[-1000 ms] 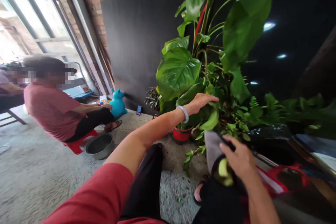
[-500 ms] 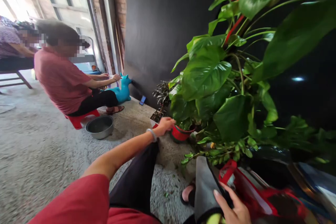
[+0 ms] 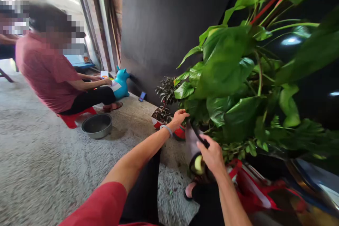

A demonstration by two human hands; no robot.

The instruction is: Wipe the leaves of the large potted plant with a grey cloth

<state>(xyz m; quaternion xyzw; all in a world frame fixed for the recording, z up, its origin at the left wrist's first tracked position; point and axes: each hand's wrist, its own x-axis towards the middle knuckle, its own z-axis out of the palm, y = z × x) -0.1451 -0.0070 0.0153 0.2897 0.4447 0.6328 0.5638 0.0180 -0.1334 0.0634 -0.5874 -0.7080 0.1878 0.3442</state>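
Note:
In my right hand [image 3: 212, 152] is a grey, pouch-like thing with black edging [image 3: 191, 140], gripped by its dark rim. A yellow-green piece [image 3: 198, 164] shows in its round lower opening; its exact kind is unclear. My left hand [image 3: 178, 119], with a bracelet on the wrist, is closed in a pinch at the lower leaves of a large potted plant [image 3: 225, 74]. Whatever lies between those fingertips is hidden. Just below the left hand stands the plant's red pot [image 3: 180, 133], partly covered by the hand and the grey thing.
A smaller dark-leaved plant [image 3: 166, 90] stands left of the pot. A metal basin [image 3: 96, 126] rests on the concrete floor. Another person [image 3: 50, 74] sits on a red stool [image 3: 70, 119] near a blue animal toy [image 3: 122, 84]. Red bags [image 3: 249, 180] lie at right.
My right hand has raised the grey thing and brought it left, close to the leaves. My left hand has moved slightly right and up. The view has shifted.

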